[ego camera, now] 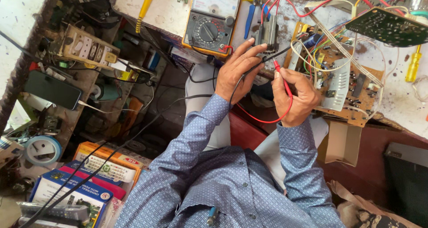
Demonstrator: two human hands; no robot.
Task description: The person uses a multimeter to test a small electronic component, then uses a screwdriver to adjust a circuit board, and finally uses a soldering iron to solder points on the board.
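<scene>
My left hand [237, 70] pinches a black test probe [267, 57] and holds its tip at a dark transformer block [269, 33] on the bench edge. The red test probe [281, 76] is gripped in my right hand [298, 96], its tip close to the black one. Red and black leads loop back under my wrists. An analog multimeter [213, 18] in an orange case lies just beyond my left hand. A brown circuit board [339, 72] with a white metal heat sink and many wires sits to the right of my right hand.
A green circuit board [388, 27] lies at the far right, with a yellow-handled screwdriver [413, 64] beside it. Blue-handled pliers [252, 5] lie next to the meter. On the left are a switch board [87, 47], a dark phone [52, 90], a tape roll [42, 150] and boxed remotes [96, 174].
</scene>
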